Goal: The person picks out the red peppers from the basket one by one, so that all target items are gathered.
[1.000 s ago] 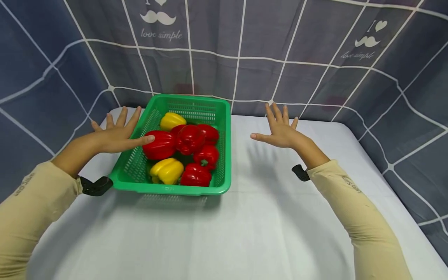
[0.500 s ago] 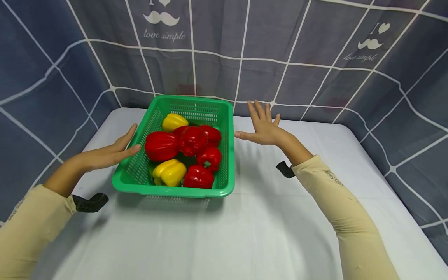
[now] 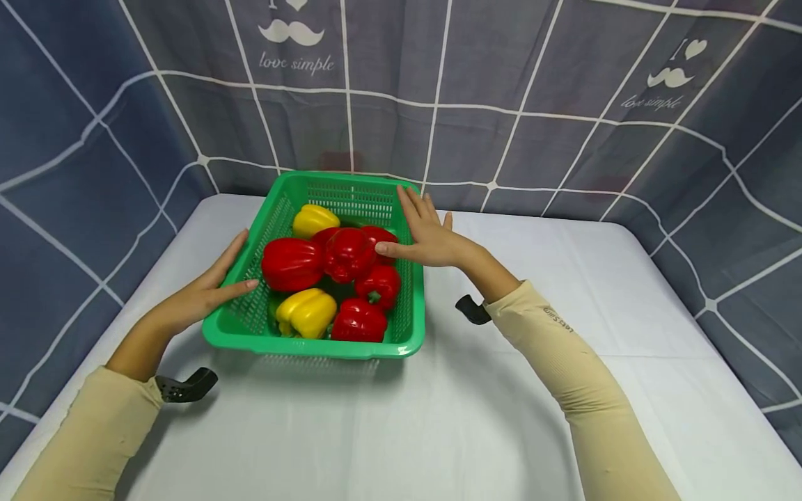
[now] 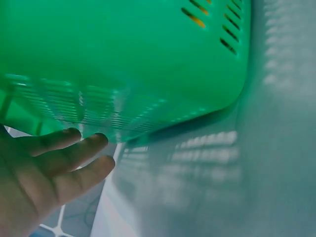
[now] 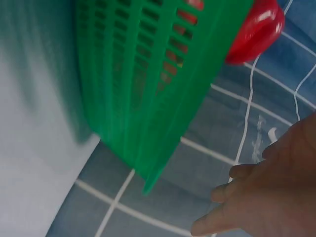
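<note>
In the head view, I have before me a white table (image 3: 401,431), its surface smooth, with faint creases and soft shadows of my arms. At the back and on both sides hangs a grey-blue cloth (image 3: 476,56) with white grid lines; two white moustaches (image 3: 291,33) are printed on it, with the words "love simple". Left of the middle, toward the back of the table, stands the green basket (image 3: 313,345), and inside lie red peppers (image 3: 292,264) and two yellow peppers (image 3: 307,313). My hands are apart: the left hand (image 3: 203,296) is at the left rim, the right hand (image 3: 432,240) above the right rim, fingers extended, curled around nothing.

In the left wrist view, light passes through the basket's slots and makes bright stripes on the table. My fingers are close to the wall; whether they touch it, I cannot tell.

In the right wrist view, the grid cloth is behind, and between my hand and the basket a gap is visible.
</note>
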The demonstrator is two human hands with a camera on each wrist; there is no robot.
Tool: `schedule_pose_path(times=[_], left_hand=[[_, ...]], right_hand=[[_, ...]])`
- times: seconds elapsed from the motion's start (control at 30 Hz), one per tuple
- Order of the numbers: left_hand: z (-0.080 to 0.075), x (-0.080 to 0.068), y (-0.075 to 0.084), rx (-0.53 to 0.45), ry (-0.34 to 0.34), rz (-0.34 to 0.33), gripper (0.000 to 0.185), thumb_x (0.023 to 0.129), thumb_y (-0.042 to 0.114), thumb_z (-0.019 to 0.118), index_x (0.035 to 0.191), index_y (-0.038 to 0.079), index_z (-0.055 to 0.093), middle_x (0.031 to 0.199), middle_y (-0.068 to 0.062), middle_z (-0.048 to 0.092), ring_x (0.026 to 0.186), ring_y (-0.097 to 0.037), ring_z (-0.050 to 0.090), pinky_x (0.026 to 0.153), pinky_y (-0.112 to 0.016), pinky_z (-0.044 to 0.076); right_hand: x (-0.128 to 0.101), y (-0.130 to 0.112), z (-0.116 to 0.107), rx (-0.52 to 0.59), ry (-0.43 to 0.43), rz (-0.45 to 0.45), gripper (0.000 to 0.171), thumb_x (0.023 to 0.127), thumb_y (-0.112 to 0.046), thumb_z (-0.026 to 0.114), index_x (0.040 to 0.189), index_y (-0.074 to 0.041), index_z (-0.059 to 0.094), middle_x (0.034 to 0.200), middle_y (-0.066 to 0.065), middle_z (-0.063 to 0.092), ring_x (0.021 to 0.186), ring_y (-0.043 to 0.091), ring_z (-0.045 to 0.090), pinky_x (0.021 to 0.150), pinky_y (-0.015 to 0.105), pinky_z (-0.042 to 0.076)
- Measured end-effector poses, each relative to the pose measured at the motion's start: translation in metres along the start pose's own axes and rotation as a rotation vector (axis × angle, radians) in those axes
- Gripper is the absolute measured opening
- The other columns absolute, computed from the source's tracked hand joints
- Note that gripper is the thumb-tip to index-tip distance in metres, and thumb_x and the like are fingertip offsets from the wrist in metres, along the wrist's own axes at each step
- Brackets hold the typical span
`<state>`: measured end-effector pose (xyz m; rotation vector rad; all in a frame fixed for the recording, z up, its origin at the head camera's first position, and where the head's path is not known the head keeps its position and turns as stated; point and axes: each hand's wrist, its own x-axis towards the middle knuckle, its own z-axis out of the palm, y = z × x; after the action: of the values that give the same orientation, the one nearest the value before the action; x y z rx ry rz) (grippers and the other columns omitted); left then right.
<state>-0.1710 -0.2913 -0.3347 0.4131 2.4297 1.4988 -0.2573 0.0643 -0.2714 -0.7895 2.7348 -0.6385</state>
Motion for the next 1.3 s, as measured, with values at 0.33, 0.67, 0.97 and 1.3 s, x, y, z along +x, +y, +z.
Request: schedule_pose_path(times=[0.33,0.67,0.97,1.3], left_hand=[[0.007,-0.005,-0.009,-0.330,-0.052,0.103,0.072,0.095,0.005,0.039,0.146,0.034,-0.003,0.152,-0.009,-0.011,0.098,-0.005,0.058,0.068,-0.028,0.054],[0.007,-0.002,-0.010,-0.361,-0.050,0.112,0.070,0.093,0.001,0.038,0.147,0.031,0.005,0.147,-0.011,0.002,0.088,-0.012,0.064,0.064,-0.030,0.055],[0.009,-0.002,-0.012,-0.403,-0.073,0.102,0.069,0.092,-0.001,0.035,0.146,0.032,0.007,0.145,-0.009,0.006,0.077,-0.019,0.067,0.060,-0.033,0.054],[0.008,-0.002,-0.014,-0.393,-0.059,0.100,0.069,0.092,-0.001,0.036,0.146,0.032,0.009,0.141,-0.003,0.017,0.085,-0.018,0.066,0.063,-0.035,0.055]], right_hand=[[0.010,-0.017,0.017,0.081,-0.003,-0.089,0.100,0.082,-0.053,0.054,0.145,-0.022,-0.017,0.153,0.002,-0.009,0.141,0.024,-0.012,0.106,0.060,-0.009],[0.018,-0.016,0.031,0.173,0.013,-0.136,0.098,0.083,-0.047,0.057,0.146,-0.019,-0.014,0.154,0.005,-0.002,0.141,0.022,-0.003,0.108,0.059,-0.001],[0.016,-0.014,0.047,0.162,0.053,-0.144,0.099,0.082,-0.049,0.058,0.147,-0.018,-0.011,0.153,0.005,0.005,0.141,0.022,0.004,0.107,0.061,0.002],[0.017,-0.019,0.058,0.054,0.083,-0.116,0.102,0.078,-0.058,0.056,0.147,-0.018,-0.008,0.153,0.002,0.011,0.140,0.021,0.014,0.107,0.061,0.007]])
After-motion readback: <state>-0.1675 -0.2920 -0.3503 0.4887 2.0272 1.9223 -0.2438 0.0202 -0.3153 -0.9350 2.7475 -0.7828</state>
